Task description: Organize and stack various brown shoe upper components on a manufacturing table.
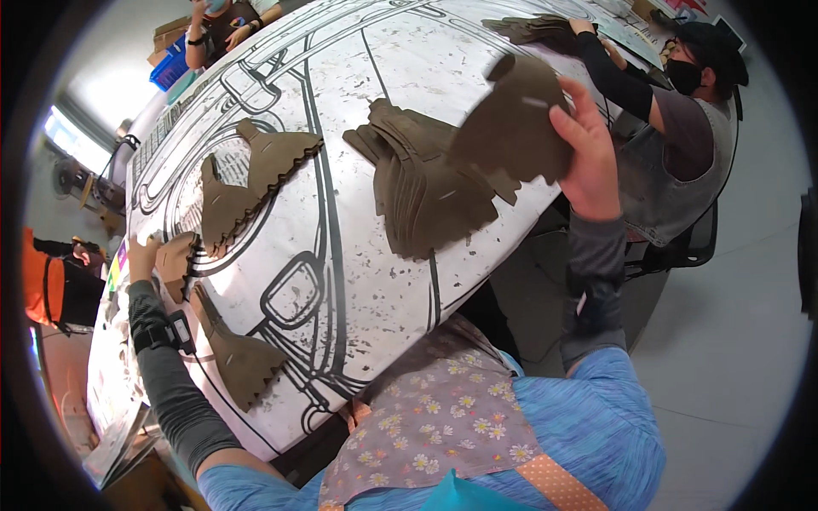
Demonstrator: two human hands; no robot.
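Observation:
My right hand (590,157) is raised over the right side of the table, its thumb and fingers closed on a flat dark-brown cut piece (515,119) with a small pale slit. Beneath and left of it lies a fanned stack of similar brown pieces (426,183). At the table's left edge, my left hand (143,258) grips the side of another brown piece (175,266) with a toothed edge; part of its fingers is hidden. Close by lie a brown piece (239,353) nearer to me and two overlapping ones, one of them toothed (277,157), farther off.
The white table cover (375,315) has black line drawings and dark specks. A co-worker (682,128) at the right handles another brown stack (537,32). Another person (226,25) is at the far end, near a blue basket (170,66). A black cable (230,404) runs from my left wrist.

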